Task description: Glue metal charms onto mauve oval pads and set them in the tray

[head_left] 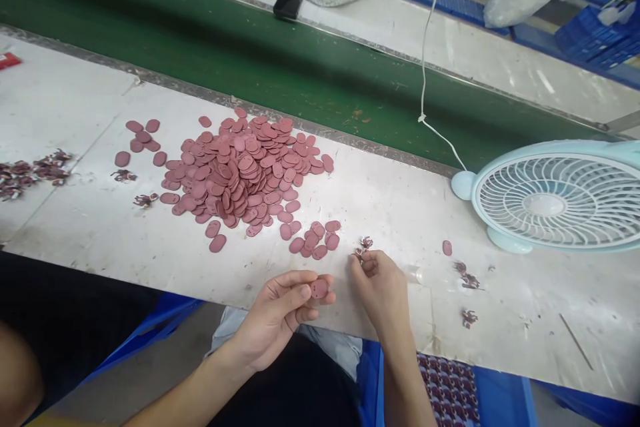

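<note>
My left hand (280,307) pinches a reddish oval disc (319,289) between thumb and fingers, above the table's near edge. To its right, my right hand (379,283) has thumb and forefinger closed on a small dark-and-white piece (359,255). Another such piece (367,241) lies just beyond those fingertips. A large heap of reddish oval discs (240,170) spreads over the white table (400,207), with a smaller cluster of discs (315,240) between the heap and my hands.
A light blue fan (545,203) stands at the right, its white cord running upward. Small dark pieces (467,277) lie near it. A blue tray (503,393) holds rows of dark items below the table edge. A green strip (320,83) runs behind the table.
</note>
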